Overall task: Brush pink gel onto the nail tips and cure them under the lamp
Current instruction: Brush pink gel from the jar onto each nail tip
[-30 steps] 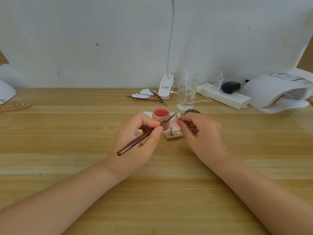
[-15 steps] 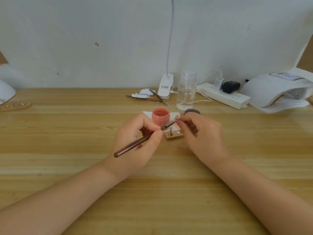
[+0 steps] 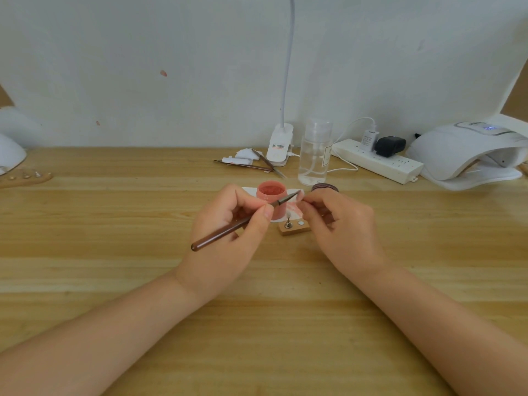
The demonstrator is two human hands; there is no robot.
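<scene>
Two hands are in view, the left hand [image 3: 225, 238] and the right hand [image 3: 340, 230]. One brush [image 3: 240, 222], one open pink jar [image 3: 272, 200], one dark lid [image 3: 325, 188]. One small wooden block [image 3: 294, 227] carries one metal peg [image 3: 288, 224] and one white dot (too small to tell what it is). One clear bottle [image 3: 315, 154], one power strip [image 3: 380, 161] with two plugs, one clip lamp [image 3: 280, 144], one white curing lamp [image 3: 468, 155] far right. Several thin tools [image 3: 251, 166] lie together; their number cannot be told.
</scene>
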